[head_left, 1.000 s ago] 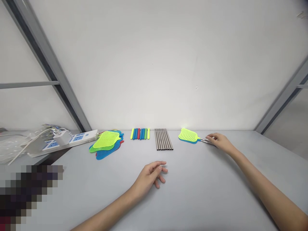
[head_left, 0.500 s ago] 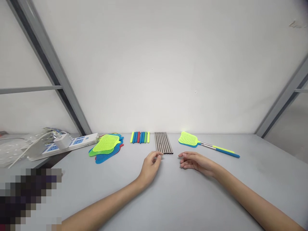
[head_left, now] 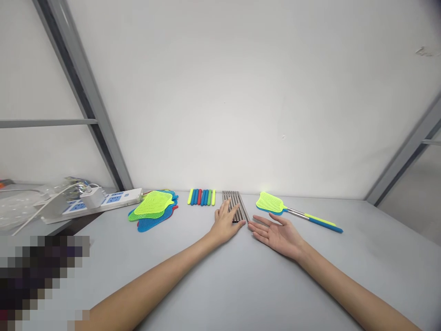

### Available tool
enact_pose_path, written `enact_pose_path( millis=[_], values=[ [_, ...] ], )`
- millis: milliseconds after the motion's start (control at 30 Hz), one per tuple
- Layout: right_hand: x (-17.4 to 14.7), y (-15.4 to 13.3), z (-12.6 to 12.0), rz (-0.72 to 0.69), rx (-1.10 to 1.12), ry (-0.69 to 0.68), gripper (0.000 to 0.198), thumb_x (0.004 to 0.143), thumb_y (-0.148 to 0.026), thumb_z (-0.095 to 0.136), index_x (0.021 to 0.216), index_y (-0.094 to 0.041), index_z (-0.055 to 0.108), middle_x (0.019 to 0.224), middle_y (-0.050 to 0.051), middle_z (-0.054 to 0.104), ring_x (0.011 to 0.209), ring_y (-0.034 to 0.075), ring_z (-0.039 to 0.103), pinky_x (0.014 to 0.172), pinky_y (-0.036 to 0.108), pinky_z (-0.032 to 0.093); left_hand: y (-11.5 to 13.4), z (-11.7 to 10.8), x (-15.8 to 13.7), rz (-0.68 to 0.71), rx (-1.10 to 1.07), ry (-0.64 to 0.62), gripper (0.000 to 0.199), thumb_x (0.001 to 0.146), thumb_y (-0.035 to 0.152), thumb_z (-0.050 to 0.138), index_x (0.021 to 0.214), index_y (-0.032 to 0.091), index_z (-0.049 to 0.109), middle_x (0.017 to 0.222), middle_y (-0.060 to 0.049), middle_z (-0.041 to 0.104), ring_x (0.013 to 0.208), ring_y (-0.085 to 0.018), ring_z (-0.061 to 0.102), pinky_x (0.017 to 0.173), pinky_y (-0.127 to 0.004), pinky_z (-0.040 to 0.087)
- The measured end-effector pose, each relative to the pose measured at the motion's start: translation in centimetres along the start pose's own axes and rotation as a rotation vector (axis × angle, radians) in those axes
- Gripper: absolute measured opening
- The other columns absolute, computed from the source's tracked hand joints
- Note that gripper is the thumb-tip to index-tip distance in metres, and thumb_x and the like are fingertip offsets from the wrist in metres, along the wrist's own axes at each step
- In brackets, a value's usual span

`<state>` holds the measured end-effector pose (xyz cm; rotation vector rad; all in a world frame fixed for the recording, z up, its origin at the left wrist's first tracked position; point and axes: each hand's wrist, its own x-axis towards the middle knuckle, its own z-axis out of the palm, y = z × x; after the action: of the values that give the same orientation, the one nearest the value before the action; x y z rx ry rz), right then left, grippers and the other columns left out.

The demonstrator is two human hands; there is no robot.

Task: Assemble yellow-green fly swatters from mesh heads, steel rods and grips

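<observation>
steel rods (head_left: 232,196) lie side by side mid-table, between the row of coloured grips (head_left: 203,197) and two whole swatters (head_left: 269,202); loose swatter heads (head_left: 154,203) are piled left of the grips. looks sorted by part type, probably so kinds don't mix and each is easy to reach. left hand (head_left: 225,225): palm down, fingers spread over the rods, thumb by their near ends; seems to steady the row, no clenched grasp visible, can't tell how firmly it presses. right hand (head_left: 281,236): rolled palm up, fingers loosely extended toward the rightmost rod (head_left: 245,212), gripping nothing, fingertip contact unclear.
</observation>
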<state>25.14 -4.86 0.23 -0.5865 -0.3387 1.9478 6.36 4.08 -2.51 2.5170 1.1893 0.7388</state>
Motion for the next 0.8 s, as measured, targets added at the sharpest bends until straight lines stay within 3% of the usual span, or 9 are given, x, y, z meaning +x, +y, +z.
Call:
enact_pose_path(
  millis=[200, 367, 600, 800],
  values=[
    [-0.8, -2.4, -0.3, 0.014, -0.023, 0.115, 0.043, 0.080, -0.027, 0.049, 0.118, -0.012, 0.034, 0.126, 0.022, 0.039, 0.115, 0.028, 0.042, 0.086, 0.039, 0.045, -0.3, 0.4, 0.4, 0.022, 0.084, -0.040, 0.047, 0.084, 0.045, 0.035, 0.128, 0.029, 0.033, 0.141, -0.008, 0.015, 0.128, -0.027, 0.011, 0.098, -0.048, 0.016],
    [-1.3, -4.0, -0.8, 0.024, -0.161, 0.179, 0.037, 0.081, -0.023, 0.049, 0.114, -0.010, 0.037, 0.122, 0.021, 0.046, 0.109, 0.026, 0.049, 0.080, 0.036, 0.049, -0.3, 0.4, 0.2, 0.039, 0.094, -0.047, 0.041, 0.086, 0.041, 0.034, 0.125, 0.031, 0.037, 0.140, -0.005, 0.021, 0.127, -0.026, 0.016, 0.097, -0.047, 0.019],
    [-0.1, -1.6, -0.5, -0.130, -0.103, 0.061, 0.032, 0.080, -0.025, 0.050, 0.110, -0.014, 0.044, 0.125, 0.013, 0.045, 0.112, 0.023, 0.046, 0.090, 0.034, 0.044, -0.5, 0.4, 0.2, 0.062, 0.097, -0.052, 0.038, 0.087, 0.039, 0.031, 0.124, 0.033, 0.038, 0.139, -0.002, 0.025, 0.125, -0.026, 0.019, 0.097, -0.047, 0.020],
    [0.4, -1.3, -0.9, -0.147, -0.203, 0.236, 0.023, 0.079, -0.016, 0.052, 0.101, -0.012, 0.050, 0.122, 0.013, 0.048, 0.110, 0.021, 0.048, 0.091, 0.035, 0.044, -0.4, 0.4, 0.3, 0.071, 0.104, -0.053, 0.037, 0.087, 0.038, 0.031, 0.122, 0.033, 0.040, 0.138, 0.001, 0.026, 0.124, -0.027, 0.021, 0.096, -0.046, 0.023]
  ],
)
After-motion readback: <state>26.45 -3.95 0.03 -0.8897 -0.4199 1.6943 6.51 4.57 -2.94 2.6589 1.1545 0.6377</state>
